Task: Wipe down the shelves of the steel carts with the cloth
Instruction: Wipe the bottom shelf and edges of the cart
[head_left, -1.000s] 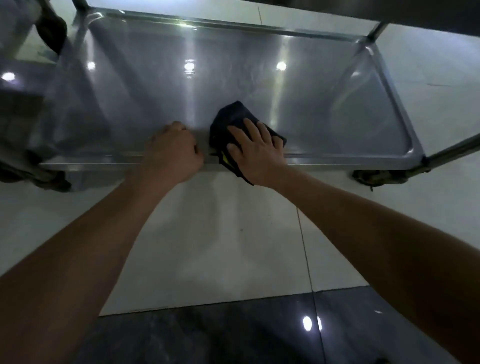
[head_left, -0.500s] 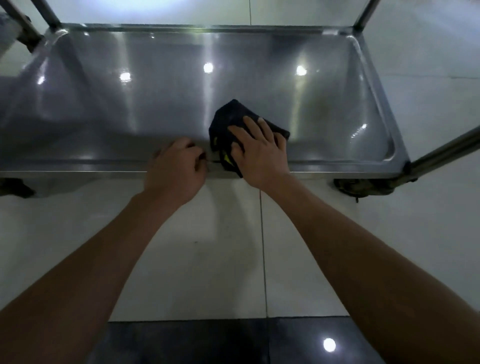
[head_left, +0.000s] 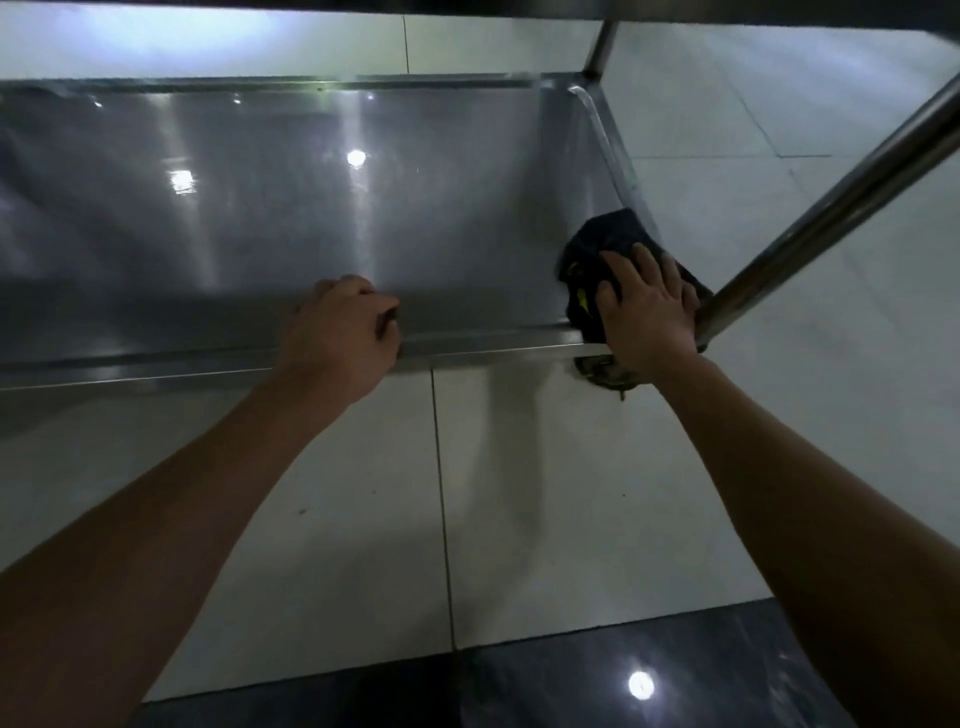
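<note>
The left end of the shelf (head_left: 291, 208) runs out of the picture, and an upper shelf (head_left: 467, 4) shows only as a dark strip along the top edge. The wheel (head_left: 602, 371) below the shelf's near right corner is mostly hidden by the right wrist and hard to make out. The shelf is a shallow steel tray with raised edges; the only thing in it is the dark cloth (head_left: 597, 254), which lies in that near right corner, one fold draped over the near edge. The right hand (head_left: 647, 312) presses flat on the cloth with fingers spread and straight. The left hand (head_left: 337, 335) grips the shelf's near edge, fingers curled over it, well left of the cloth. A slanting steel post (head_left: 841, 202) rises from the corner just right of the right hand. Pale floor tiles (head_left: 545, 493) lie beneath, with dark tiles (head_left: 571, 691) nearest the viewer.
</note>
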